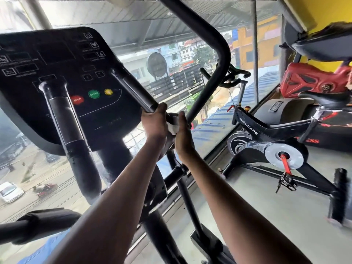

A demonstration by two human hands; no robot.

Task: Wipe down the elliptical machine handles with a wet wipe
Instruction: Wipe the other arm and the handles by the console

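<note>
The elliptical's black console [57, 73] fills the upper left. Its right fixed handle [133, 88] slopes down from the console, and my left hand [155, 122] grips the lower end of that handle. A white wet wipe [173, 128] shows between my two hands. My right hand [183, 134] holds the wipe from the right, thumb up, beside the long moving arm bar [205, 92] that curves overhead. How the fingers lie behind the wipe is hidden. The left fixed handle [62, 115] stands untouched below the console.
A black spin bike [266, 141] stands on the grey floor to the right, close to the window glass. Another black handle grip [43, 221] juts in at lower left. A red machine [312, 79] and a treadmill sit at the far right.
</note>
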